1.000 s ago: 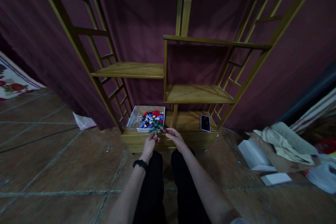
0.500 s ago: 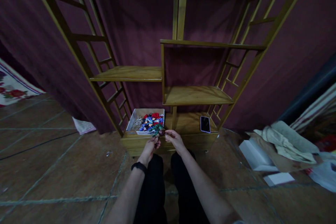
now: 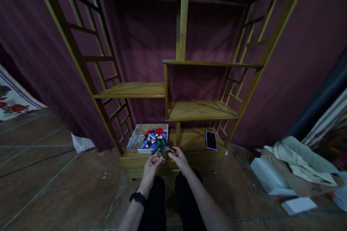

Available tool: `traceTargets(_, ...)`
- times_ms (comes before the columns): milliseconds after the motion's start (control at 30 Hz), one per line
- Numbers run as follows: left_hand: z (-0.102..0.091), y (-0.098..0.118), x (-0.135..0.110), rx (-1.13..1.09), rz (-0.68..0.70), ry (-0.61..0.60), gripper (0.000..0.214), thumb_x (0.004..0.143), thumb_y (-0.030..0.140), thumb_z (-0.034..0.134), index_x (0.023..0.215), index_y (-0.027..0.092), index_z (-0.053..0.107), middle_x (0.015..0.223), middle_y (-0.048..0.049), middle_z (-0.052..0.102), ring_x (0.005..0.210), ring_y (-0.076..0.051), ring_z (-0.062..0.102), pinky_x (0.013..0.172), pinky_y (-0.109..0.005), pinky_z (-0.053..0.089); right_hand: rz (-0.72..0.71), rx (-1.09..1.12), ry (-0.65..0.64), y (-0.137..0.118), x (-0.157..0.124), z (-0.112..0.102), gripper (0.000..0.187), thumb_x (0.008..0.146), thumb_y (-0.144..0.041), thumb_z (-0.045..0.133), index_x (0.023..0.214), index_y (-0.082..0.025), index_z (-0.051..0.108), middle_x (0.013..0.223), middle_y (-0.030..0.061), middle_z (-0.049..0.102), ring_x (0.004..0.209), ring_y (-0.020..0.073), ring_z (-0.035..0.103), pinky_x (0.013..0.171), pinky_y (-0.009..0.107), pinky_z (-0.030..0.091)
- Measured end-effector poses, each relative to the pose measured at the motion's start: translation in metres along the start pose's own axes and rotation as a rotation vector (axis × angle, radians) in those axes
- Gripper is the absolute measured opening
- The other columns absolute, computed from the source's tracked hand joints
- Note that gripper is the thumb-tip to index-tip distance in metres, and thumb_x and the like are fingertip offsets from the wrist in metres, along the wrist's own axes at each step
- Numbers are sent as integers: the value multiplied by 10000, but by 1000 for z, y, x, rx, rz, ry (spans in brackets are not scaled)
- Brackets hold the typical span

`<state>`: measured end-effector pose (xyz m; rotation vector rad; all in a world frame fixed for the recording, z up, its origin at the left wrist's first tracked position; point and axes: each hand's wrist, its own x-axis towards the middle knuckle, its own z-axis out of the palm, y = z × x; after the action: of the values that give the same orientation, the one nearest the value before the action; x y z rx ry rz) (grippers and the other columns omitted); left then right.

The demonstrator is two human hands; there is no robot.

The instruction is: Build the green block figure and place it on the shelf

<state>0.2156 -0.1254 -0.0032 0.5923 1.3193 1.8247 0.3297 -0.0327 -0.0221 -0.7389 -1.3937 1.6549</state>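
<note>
My left hand (image 3: 150,163) and my right hand (image 3: 177,156) meet in front of the bottom shelf of a wooden shelf unit (image 3: 199,110). Between their pinched fingers they hold a small green sprig-like ornament (image 3: 162,147). Just behind it sits a white box (image 3: 135,138) full of colourful red and blue small pieces. A black band is on my left wrist. My dark-trousered knees are below the hands.
A phone (image 3: 211,140) lies on the bottom shelf to the right. A maroon curtain (image 3: 284,61) hangs behind the unit. White boxes (image 3: 267,176) and folded cloth (image 3: 298,158) lie on the tiled floor at right; a paper (image 3: 81,143) lies at left.
The view has tilted upward, so the shelf and hands sit lower in the picture. Both hands stay together on the green ornament in front of the box.
</note>
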Motion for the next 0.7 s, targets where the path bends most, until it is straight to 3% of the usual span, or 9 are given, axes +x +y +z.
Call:
traceTargets(167,14,2,-10,33,45,60,443,485,302,784,815,139,536,566,14,606,565,-130,586,612,-245,443,-12,33,21,-3,-1,0,354,652,-427,653,927,-214,588,858,17,614,793,169,561,749,309,454)
traceTargets(367,24,2,-24,50,62,54,414,557,385,736,854,144,579,680,-24,639,608,-131,580,575,-226,421,126,251,-15,-9,-4,-4,376,665,-449,650,933,-192,594,914,40,628,746,149,600,716,305,482)
traceTargets(567,28,4,-27,22,98,176,488,566,386,738,983,170,607,998,-84,629,878,-178,580,712,-250,433,289,420,-129,-21,-8,-10,342,684,-434,643,883,-158,608,856,62,653,664,147,613,653,296,486)
traceTargets(700,33,7,-26,-81,18,105,489,568,394,739,986,172,616,1009,-80,632,890,-184,584,757,-274,426,391,447,-256,-22,-10,-11,280,759,-408,549,850,-150,612,774,53,648,597,134,604,634,285,475)
